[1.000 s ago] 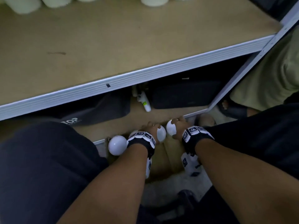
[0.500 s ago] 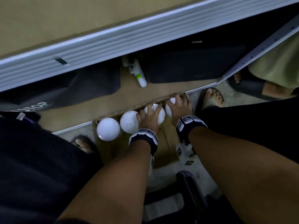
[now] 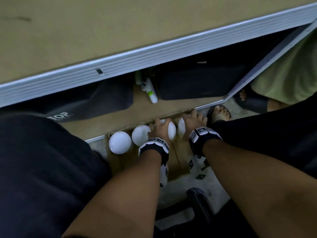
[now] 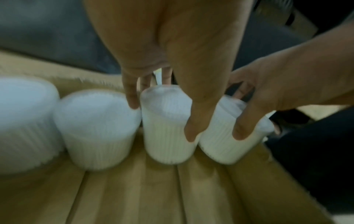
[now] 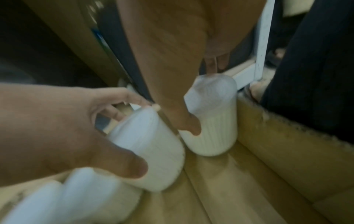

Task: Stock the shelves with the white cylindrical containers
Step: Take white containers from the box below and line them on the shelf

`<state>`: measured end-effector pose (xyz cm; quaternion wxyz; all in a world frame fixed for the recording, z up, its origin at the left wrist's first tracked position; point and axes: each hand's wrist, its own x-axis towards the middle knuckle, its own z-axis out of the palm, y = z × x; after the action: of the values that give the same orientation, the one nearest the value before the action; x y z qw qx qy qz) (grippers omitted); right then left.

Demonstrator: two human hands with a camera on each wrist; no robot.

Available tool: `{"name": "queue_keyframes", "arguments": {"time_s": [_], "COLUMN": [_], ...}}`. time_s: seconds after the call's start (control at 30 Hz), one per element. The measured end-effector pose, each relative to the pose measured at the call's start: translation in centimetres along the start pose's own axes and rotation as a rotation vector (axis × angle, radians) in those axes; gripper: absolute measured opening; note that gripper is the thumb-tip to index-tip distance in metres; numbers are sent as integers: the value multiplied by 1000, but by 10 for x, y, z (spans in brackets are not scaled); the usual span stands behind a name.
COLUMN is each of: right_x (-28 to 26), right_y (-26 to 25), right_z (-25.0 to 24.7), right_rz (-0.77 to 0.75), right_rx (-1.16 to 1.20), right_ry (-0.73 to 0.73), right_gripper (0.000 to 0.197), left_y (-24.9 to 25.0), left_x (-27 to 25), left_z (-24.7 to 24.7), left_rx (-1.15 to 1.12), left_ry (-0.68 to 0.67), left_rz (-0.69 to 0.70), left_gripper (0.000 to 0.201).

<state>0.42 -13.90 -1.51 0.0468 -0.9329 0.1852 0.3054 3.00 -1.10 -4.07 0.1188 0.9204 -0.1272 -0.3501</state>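
Picking up two white tubs from the box

The big shelf [image 3: 103, 40] waits above the cardboard box [image 3: 178, 162]. The left hand [image 3: 159, 128] wraps one white container [image 4: 166, 125]; the right hand [image 3: 192, 124] wraps another container [image 5: 212, 121]. Next, I think: lift both up.

Head view: high above the cardboard box [image 3: 178, 162], facing down, shelf edge [image 3: 154, 55] beyond it. Left wrist view: close inside the box [image 4: 172, 189], facing its far wall. Right wrist view: close, likewise. All three share the box [image 5: 249, 174] interior.
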Motion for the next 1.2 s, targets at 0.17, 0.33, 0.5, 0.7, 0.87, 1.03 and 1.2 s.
{"name": "queue_keyframes", "arguments": {"time_s": [0.17,0.33,0.5,0.7,0.87,1.03,1.2], "right_x": [-35,-74,-110,-162,-208,-238,-245], "right_y": [2,5,1,0,5,1,-10], "right_z": [-39,-81,-121,-173,-212,-240,-259], "right_rz": [-27,-60,-109,-210,-317,-425,-535], "right_rx": [106,108,42,-8,52,192,297], "right_ry": [46,127,224,254,312,476,617], "right_gripper": [65,79,84,85,87,81,61], "left_y": [5,11,16,19,18,20,20], "left_x": [-31,-70,-114,-168,-213,-252,-273], "left_z": [-38,-81,-124,-179,-218,-246,-275], "left_rx": [-5,-4,22,49,90,-11,-57], "left_ry": [13,66,201,272,306,493,655], "left_rz": [23,15,103,184,200,268,296], "left_gripper": [82,101,88,87,90,84,76]}}
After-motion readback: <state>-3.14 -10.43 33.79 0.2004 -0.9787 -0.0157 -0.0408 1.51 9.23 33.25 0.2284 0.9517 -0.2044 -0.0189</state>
